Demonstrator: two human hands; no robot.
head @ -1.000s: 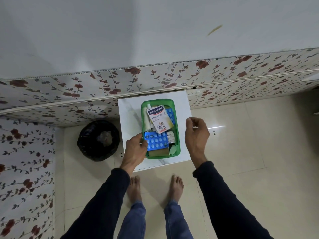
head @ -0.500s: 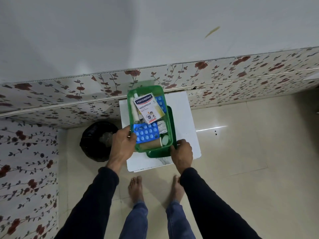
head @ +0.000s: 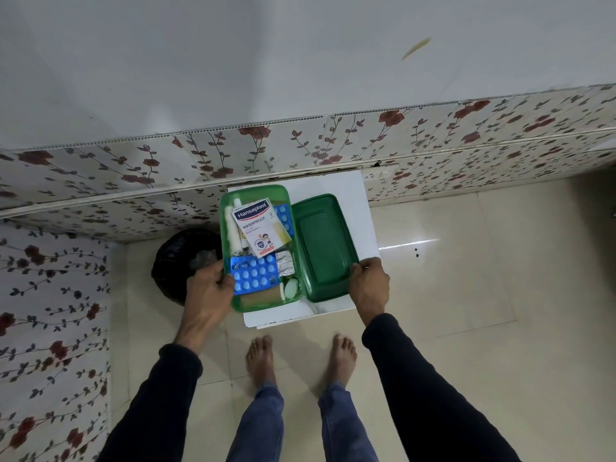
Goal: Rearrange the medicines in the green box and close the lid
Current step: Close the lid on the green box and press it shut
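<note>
Since half a second ago, the green box (head: 258, 301) is sitting lower on the tabletop (head: 336, 186) instead of being lifted over the lid (head: 321, 248), and the lid is now lying uncovered, just beside the box on its right. In the head view, the only view supplied, the left hand (head: 208, 295) is clamping its grip on the near-left wall of the box, thumb lying over the rim against the blue blister pack (head: 255, 275). The right hand (head: 368, 285) is closing its grip on the near-right corner of the lid, fingers curled over the edge. Both box and lid are running with their long axes away from the person, roughly parallel. The lid is lying to the right of the box, so the right hand is the nearer one for carrying it leftward over the opening. Inside the box, the plaster carton (head: 258, 228) is resting on top, tilted, beside a white roll (head: 233, 235) along the left wall; foil strips (head: 286, 263) are lying near the right wall. Judged from this layout, the rearranging is not yet finished and the lid is still off.
</note>
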